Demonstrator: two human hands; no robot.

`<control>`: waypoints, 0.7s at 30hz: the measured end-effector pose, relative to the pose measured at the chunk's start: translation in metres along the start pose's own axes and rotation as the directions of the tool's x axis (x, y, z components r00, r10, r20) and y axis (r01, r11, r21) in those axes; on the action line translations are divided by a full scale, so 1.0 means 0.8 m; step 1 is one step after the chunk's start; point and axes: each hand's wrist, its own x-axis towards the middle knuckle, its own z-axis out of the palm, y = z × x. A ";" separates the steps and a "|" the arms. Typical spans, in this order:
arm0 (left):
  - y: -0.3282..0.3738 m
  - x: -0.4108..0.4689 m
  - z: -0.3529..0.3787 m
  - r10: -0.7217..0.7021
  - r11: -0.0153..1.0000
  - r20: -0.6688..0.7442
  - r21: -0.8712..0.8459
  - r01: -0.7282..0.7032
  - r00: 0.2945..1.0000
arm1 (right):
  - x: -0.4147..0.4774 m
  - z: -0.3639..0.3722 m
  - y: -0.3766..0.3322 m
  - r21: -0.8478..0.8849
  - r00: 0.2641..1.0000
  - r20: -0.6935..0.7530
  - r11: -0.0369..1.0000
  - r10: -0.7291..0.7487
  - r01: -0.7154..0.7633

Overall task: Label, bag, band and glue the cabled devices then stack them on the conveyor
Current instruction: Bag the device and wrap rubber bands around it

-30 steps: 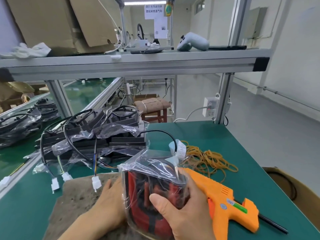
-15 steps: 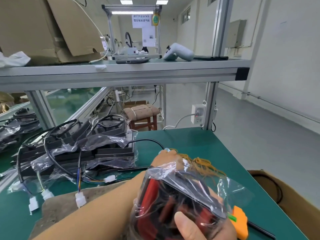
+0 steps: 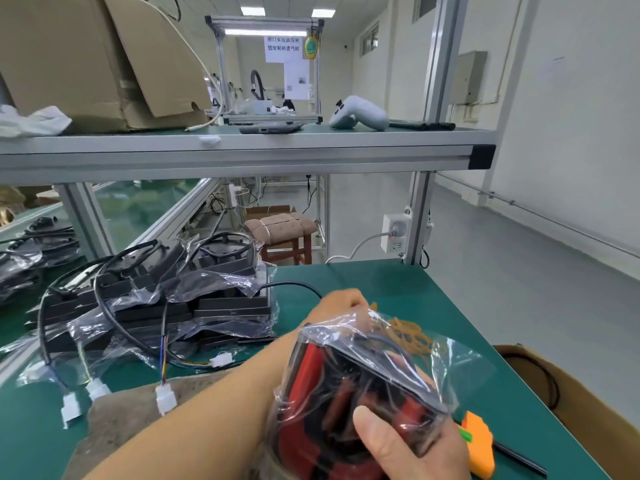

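Observation:
My right hand (image 3: 412, 452) grips a red and black device in a clear plastic bag (image 3: 360, 403), held up close at the bottom centre, thumb across its front. My left arm crosses in front of me, and my left hand (image 3: 341, 303) reaches down onto the pile of tan rubber bands (image 3: 405, 330) just behind the bag. Its fingertips are hidden by the bag. An orange glue gun (image 3: 479, 445) lies on the green table (image 3: 398, 285), partly behind my right hand.
A stack of bagged black devices with loose cables and white plugs (image 3: 180, 306) fills the table's left. More bagged devices (image 3: 34, 251) lie on the conveyor at far left. A brown mat (image 3: 131, 417) lies in front, a cardboard box (image 3: 588, 410) at right, a metal shelf (image 3: 242, 150) overhead.
My left hand left the bagged device and reached forward to the rubber bands. My right hand lifted and tilted the bag, now covering most of the glue gun. My view rose.

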 end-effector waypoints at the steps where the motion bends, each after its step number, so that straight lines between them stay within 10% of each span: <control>1: -0.004 -0.015 -0.019 -0.058 0.973 -0.009 -0.226 0.054 0.998 | 0.002 0.000 0.006 0.001 0.999 0.030 0.999 -0.036 0.036; 4: -0.037 -0.085 -0.072 -0.115 0.388 0.098 -0.911 0.136 0.988 | 0.016 0.010 0.015 0.102 0.991 0.125 0.994 -0.043 0.030; 6: -0.071 -0.140 -0.094 -0.064 -0.091 0.079 -0.993 0.073 0.995 | 0.029 0.021 0.016 0.110 0.972 0.235 0.994 -0.027 0.001; 8: -0.107 -0.182 -0.107 -0.153 -0.251 0.022 -0.968 -0.017 0.988 | 0.040 0.034 0.012 0.063 0.954 0.299 0.998 -0.024 0.005; 13: -0.170 -0.260 -0.118 -0.137 -0.168 -0.010 -0.985 -0.033 0.991 | 0.055 0.067 0.028 -0.035 0.891 0.448 0.997 0.074 -0.065; 21: -0.172 -0.296 -0.120 -0.274 0.596 -0.227 -0.803 -0.020 0.935 | 0.057 0.094 0.058 -0.078 0.832 0.522 0.982 0.185 -0.170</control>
